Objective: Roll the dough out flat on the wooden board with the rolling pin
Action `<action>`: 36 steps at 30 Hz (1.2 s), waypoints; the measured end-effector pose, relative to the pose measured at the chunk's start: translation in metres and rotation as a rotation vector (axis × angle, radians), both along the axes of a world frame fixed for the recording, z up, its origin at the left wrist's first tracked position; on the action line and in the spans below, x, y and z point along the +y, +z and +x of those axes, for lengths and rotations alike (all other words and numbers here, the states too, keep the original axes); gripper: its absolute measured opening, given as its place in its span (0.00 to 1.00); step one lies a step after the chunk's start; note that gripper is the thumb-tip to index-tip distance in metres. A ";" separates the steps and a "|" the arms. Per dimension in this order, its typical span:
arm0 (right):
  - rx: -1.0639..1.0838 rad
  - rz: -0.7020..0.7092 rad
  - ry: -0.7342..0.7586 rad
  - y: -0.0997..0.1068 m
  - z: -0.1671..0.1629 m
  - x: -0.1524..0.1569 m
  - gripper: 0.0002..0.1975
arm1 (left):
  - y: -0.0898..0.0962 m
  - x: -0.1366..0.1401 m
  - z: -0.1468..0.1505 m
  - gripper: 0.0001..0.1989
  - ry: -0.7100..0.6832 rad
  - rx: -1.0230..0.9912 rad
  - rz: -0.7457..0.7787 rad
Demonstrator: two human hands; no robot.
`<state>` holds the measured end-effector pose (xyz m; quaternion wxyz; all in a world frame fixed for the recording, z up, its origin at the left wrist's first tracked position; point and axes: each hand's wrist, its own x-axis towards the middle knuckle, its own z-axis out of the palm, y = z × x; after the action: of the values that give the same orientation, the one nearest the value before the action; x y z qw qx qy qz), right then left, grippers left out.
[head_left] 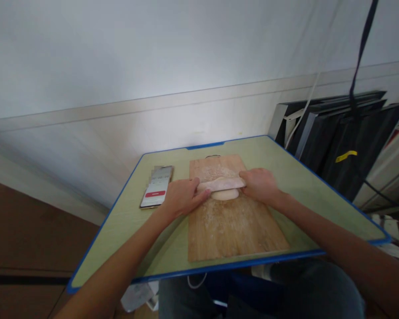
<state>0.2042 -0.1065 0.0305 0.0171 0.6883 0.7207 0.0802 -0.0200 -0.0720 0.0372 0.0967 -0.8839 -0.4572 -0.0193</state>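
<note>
A floury rolling pin (pixel 222 184) lies crosswise on a piece of pale dough (pixel 224 194), whose rounded near edge shows below the pin. At the pin's left end is my left hand (pixel 182 196), closed around it with the thumb along the near side. My right hand (pixel 260 184) grips the other end, fingers curled. Under the dough is a wooden cutting board (pixel 232 235), dusted with flour in its middle and far part. The dough beneath the pin is partly hidden.
A phone (pixel 157 186) with a lit screen lies left of the board on the blue-edged green table (pixel 166 164). A white wall stands behind. Dark flat panels (pixel 339 141) lean at the right, with a black strap (pixel 361 53) hanging before them.
</note>
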 end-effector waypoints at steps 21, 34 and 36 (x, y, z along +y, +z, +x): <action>0.048 -0.205 0.222 0.012 0.014 0.042 0.14 | -0.012 0.038 0.002 0.26 0.030 0.101 -0.052; 0.102 -0.212 0.269 0.009 0.018 0.051 0.15 | -0.006 0.050 0.007 0.28 -0.018 0.140 -0.017; 0.115 -0.235 0.275 0.009 0.018 0.053 0.15 | -0.006 0.051 0.008 0.28 -0.014 0.136 -0.013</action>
<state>0.2226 -0.0537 0.0395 0.0450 0.5800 0.8122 -0.0422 -0.0118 -0.0207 0.0315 0.1218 -0.8869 -0.4435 0.0430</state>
